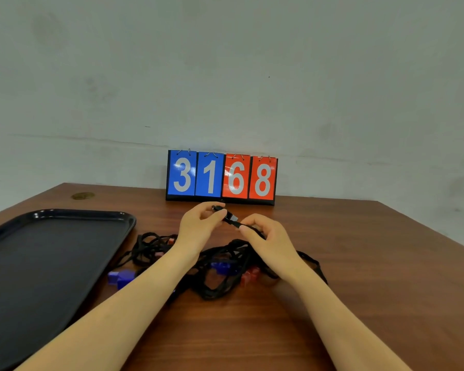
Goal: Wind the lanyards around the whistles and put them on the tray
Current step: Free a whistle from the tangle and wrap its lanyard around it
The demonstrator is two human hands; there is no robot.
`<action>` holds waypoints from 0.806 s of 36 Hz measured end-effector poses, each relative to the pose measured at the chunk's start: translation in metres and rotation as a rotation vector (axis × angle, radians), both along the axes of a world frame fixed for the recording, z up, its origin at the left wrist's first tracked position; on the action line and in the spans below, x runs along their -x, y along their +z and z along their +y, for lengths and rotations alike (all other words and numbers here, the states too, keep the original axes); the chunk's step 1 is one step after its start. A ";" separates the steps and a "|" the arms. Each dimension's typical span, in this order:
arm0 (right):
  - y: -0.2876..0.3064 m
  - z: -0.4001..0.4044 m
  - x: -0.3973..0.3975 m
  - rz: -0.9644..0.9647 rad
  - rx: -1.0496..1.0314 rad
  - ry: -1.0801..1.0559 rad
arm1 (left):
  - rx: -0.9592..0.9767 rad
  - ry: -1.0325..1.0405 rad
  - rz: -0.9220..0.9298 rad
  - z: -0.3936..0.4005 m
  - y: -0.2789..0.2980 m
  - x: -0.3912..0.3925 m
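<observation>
1. One black whistle (227, 214) is being held up over the table (359, 263), just in front of the scoreboard (221, 176). It looks like small hard plastic, so it is probably light and stiff, best pinched across its body.
2. Left hand (198, 223) is pinching the whistle between thumb and curled fingers, leaving the rest free for wrapping.
3. Right hand (263, 234) is closing its fingers on the black lanyard (235, 223) where it leaves the whistle. That cord seems soft and limp, so it is likely needing steady tension or the turns will be slipping off.
4. Below the wrists, a tangled pile of cords (220, 274) is lying on the table with blue whistles (120, 278) and red ones (249, 274) caught in it; pulling one free is probably going to drag others.
5. Off to the left, the dark tray (129, 222) is sitting near the pile, with no whistle on it that I can see.
</observation>
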State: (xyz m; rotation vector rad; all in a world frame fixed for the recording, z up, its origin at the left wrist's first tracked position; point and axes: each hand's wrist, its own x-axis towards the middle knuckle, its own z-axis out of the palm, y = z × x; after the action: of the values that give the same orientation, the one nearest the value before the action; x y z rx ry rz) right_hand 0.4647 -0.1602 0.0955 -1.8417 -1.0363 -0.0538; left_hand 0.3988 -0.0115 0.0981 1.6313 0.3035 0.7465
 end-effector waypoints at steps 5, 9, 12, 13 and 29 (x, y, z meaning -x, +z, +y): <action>0.004 -0.003 0.001 0.001 -0.034 0.024 | -0.020 -0.021 0.014 0.000 -0.005 0.000; 0.008 -0.006 -0.002 0.044 -0.139 -0.009 | -0.070 -0.028 0.013 -0.001 -0.004 -0.001; 0.009 -0.008 -0.007 0.101 -0.203 -0.091 | -0.115 -0.043 0.023 -0.002 -0.002 -0.002; 0.010 -0.009 -0.009 0.134 -0.216 -0.121 | -0.124 -0.057 0.030 -0.003 -0.001 -0.001; 0.002 -0.004 -0.014 0.242 -0.169 -0.199 | 0.501 -0.482 -0.164 -0.021 0.009 0.007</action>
State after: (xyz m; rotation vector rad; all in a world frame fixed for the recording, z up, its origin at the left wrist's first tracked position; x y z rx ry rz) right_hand 0.4786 -0.1640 0.0973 -1.7416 -0.6596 -0.0344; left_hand 0.3920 -0.0328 0.1074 1.0962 -0.0284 0.3878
